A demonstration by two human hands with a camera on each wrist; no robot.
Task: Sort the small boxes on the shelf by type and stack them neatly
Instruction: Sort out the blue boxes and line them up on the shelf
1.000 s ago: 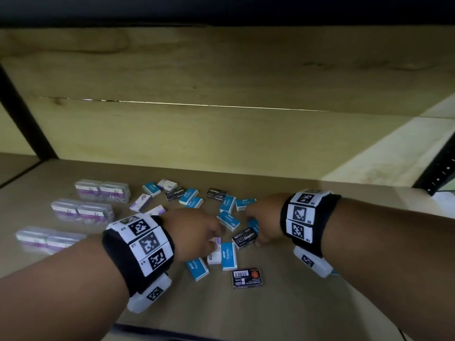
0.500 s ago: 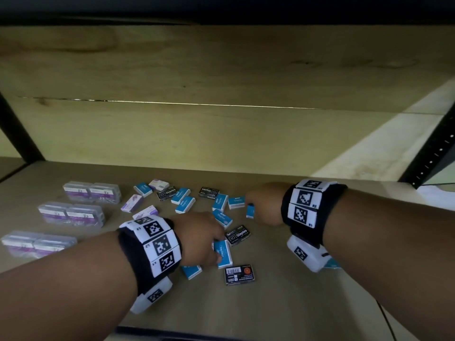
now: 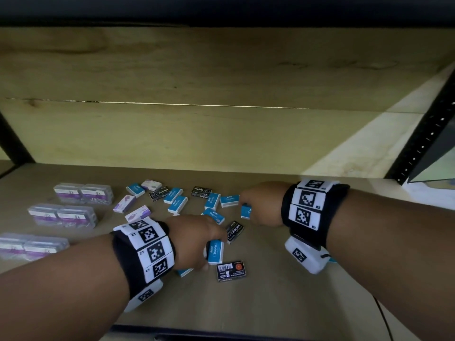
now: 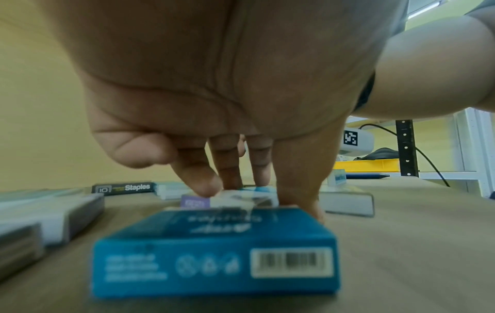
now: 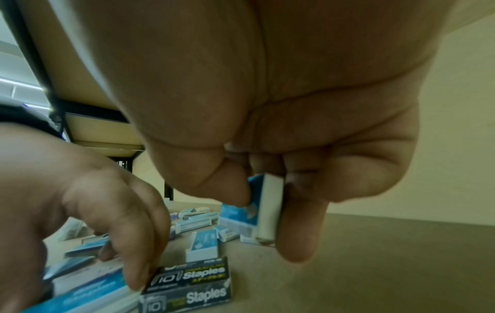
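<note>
Small boxes lie scattered on the wooden shelf (image 3: 283, 303): blue staples boxes, black Staples boxes (image 3: 234, 232) and purple-white boxes (image 3: 124, 203). My left hand (image 3: 209, 252) reaches down mid-shelf, thumb and fingers curled round a blue staples box (image 3: 216, 253) that lies flat. In the left wrist view its fingertips (image 4: 203, 188) also touch a purple-white box (image 4: 194, 203), and another blue box (image 4: 214, 249) lies under the wrist. My right hand (image 3: 248, 210) pinches a small blue box (image 5: 270, 207) on edge between thumb and fingers, just above the shelf.
Several clear cases with purple labels (image 3: 62, 215) stand in pairs at the left. A black box lies barcode up (image 3: 231, 270) near the front. The back wall (image 3: 197, 139), black uprights (image 3: 423, 141) and the board overhead close in the space.
My right hand has picked a small blue box up from beside the black box and carried it back and to the right. My left hand has shifted slightly onto its blue box.
</note>
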